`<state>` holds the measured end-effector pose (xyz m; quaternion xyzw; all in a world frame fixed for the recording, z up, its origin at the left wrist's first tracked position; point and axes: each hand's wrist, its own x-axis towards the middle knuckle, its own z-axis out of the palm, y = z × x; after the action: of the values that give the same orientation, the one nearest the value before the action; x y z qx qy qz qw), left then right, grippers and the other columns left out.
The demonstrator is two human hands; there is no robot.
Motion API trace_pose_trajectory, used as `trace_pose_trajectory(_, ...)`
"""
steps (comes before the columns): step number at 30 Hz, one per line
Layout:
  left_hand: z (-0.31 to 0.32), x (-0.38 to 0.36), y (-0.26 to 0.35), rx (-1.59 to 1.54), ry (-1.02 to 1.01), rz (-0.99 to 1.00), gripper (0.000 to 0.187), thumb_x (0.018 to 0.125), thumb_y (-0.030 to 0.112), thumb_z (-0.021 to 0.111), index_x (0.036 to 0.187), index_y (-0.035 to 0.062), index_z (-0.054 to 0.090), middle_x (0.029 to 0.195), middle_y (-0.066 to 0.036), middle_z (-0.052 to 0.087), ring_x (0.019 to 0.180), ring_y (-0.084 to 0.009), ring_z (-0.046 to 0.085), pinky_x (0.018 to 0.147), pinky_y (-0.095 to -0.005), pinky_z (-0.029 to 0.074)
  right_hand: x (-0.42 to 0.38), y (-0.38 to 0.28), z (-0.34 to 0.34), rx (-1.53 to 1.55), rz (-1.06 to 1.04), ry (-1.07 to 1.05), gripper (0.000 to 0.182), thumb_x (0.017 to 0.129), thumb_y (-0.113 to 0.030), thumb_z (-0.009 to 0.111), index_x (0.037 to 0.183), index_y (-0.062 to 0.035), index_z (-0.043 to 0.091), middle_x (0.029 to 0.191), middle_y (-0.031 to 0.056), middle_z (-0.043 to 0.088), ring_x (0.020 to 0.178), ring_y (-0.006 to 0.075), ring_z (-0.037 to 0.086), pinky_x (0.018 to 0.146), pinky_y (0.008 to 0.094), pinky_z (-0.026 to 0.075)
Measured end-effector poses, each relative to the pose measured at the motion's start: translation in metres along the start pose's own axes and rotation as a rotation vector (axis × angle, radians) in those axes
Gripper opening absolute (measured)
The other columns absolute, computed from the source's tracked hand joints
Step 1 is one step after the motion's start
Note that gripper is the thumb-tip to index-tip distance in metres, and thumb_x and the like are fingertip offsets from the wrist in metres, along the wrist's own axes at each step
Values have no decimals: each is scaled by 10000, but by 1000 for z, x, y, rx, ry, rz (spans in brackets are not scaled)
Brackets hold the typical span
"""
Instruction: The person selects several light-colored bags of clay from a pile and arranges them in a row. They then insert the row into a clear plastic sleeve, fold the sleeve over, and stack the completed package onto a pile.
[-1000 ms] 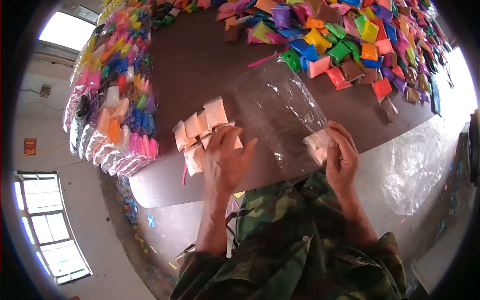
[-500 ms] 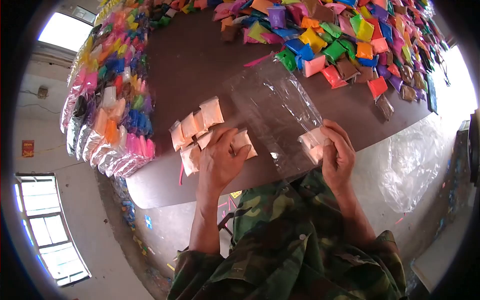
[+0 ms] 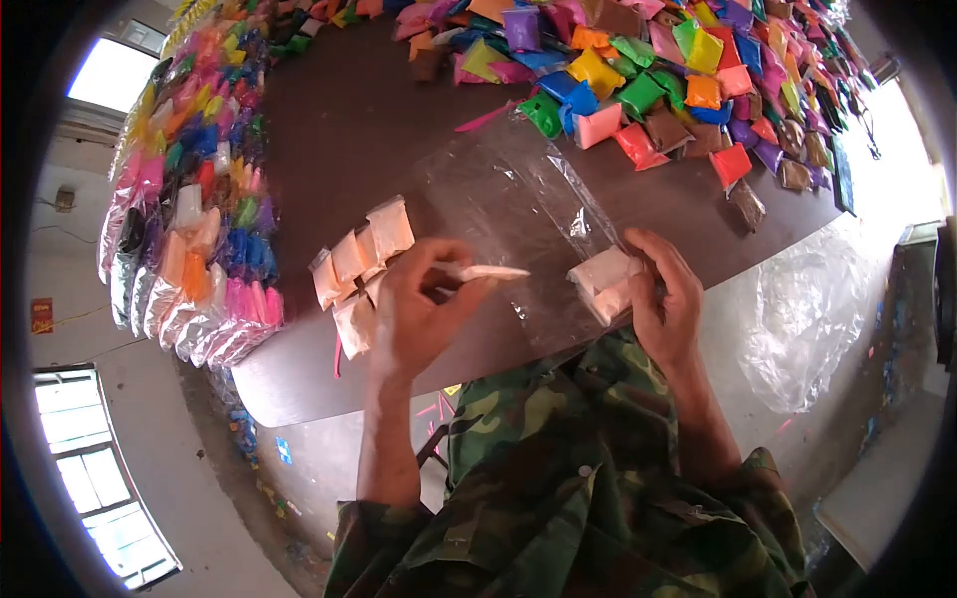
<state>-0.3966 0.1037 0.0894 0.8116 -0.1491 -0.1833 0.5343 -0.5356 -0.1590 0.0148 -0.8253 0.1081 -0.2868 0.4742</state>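
Between the thumb and fingers of my left hand (image 3: 424,309) is a peach packet (image 3: 495,272), seen nearly edge-on above the table. Several more peach packets (image 3: 351,257) lie to the left of that hand, some partly behind it. My right hand (image 3: 666,304) pinches the edge of a long clear plastic bag (image 3: 518,219), which lies flat across the table. Two peach packets (image 3: 608,269) are inside the bag's near right end, beside my right fingers.
Bags of coloured packets (image 3: 204,214) line the table's left side. A large heap of loose coloured packets (image 3: 638,95) covers the back right of the brown table (image 3: 329,110). Clear plastic (image 3: 802,314) is to the right, below the table edge.
My left hand has picked up a peach packet from the group and raised it towards the bag. My right hand stays at the bag. The whole view has shifted slightly.
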Motion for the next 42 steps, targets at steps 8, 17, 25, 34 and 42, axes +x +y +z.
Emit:
trace_pose_trajectory(8,75,22,-10,332,101,460,358,850,75,935,1140,20,732,1166,-120,739,952,-194,770,776,-355,656,7,0,7,-55,18,6,298,957,5,656,1237,24,755,1201,205,780,1127,361,749,994,431,571)
trace_pose_trajectory(17,91,19,-10,297,-49,470,324,884,48,854,1192,44,753,1223,-118,741,1038,-337,760,899,-432,622,10,2,4,-69,-19,2,349,931,3,651,1264,8,757,1228,205,778,1124,374,745,997,443,575)
trace_pose_trajectory(25,91,24,-7,309,-122,472,350,904,-28,781,1246,46,776,1266,-143,724,1094,-362,742,933,-436,620,23,-1,0,-109,-30,-75,399,919,-7,635,1301,36,742,1291,216,767,1176,383,733,1018,440,573)
trace_pose_trajectory(34,92,28,5,318,-107,517,343,919,-65,708,1251,7,749,1275,-170,715,1128,-388,728,951,-455,613,21,5,5,-109,-58,-26,387,905,-18,660,1277,30,755,1288,212,771,1167,385,738,1013,442,574)
trace_pose_trajectory(42,100,33,-12,261,-167,539,365,884,-36,766,1245,22,760,1256,-147,753,1173,-353,725,978,-405,613,18,7,5,-80,-49,-7,376,898,-11,661,1259,10,766,1290,188,772,1163,364,742,1016,438,574)
